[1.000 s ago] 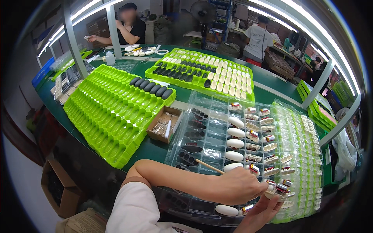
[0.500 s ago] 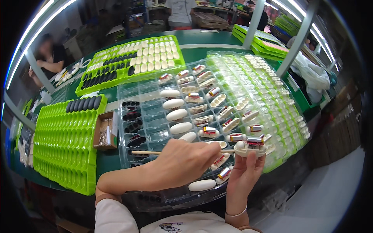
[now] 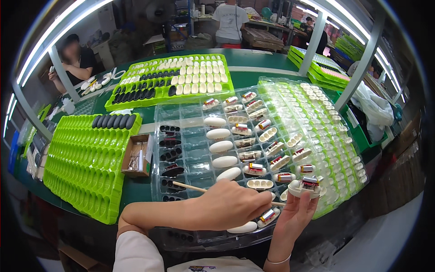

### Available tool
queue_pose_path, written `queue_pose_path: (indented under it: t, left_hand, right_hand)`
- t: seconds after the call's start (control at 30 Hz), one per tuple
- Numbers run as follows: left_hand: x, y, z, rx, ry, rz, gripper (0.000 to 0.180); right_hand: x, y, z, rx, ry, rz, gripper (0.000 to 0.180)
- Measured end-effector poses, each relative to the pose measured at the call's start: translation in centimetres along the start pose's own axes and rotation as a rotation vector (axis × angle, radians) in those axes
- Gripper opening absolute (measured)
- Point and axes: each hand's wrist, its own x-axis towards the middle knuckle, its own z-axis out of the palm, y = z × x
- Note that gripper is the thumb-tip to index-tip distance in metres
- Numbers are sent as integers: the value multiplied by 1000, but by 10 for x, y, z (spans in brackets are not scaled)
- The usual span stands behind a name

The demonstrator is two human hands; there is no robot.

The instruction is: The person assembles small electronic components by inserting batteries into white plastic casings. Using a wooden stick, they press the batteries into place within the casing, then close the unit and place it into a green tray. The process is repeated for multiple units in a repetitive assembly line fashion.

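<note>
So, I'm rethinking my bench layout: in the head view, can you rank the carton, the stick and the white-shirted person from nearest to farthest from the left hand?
1. Stick: in the left hand.
2. Carton: off to the left.
3. White-shirted person: far back, near top centre.

No lettering comes clear from here. The co-worker's pale shirt (image 3: 230, 18) has a small dark print (image 3: 233, 23) on its back (too far off for me to read), and a purple-and-dark mark (image 3: 202, 268) sits cut off on the person's white shirt (image 3: 231, 265). The white shell (image 3: 297, 189) in hand shows nothing legible.
</note>
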Motion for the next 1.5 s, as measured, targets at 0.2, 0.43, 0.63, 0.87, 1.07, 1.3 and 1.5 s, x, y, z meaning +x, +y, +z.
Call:
queue_pose_path:
  t: [0.2,0.43,0.63,0.87,1.07,1.3,1.5]
  left_hand:
    - [-4,-1,2,28,-33,-24,14]
    - [-3,-2,5,39,47,-2,22]
    - [-3,-3,6,55,29,-10,18]
    - [-2,-3,6,76,51,10,20]
    - [-2,-1,5,54,-5,-78,17]
    - [-2,-4,5,33,15,-55,18]
    - [-1,-8,11,43,70,-84,19]
  right_hand:
    - [-9,5,3,-34,-52,36,37]
    - [-10,4,5,-14,-41,47,45]
    - [-10,4,5,-16,-50,63,45]
    - [-12,4,7,-17,-45,63,43]
    - [-12,3,8,-24,-47,67,41]
    - [-10,7,3,-47,-59,65,41]
    - [-13,2,9,-85,-61,49,44]
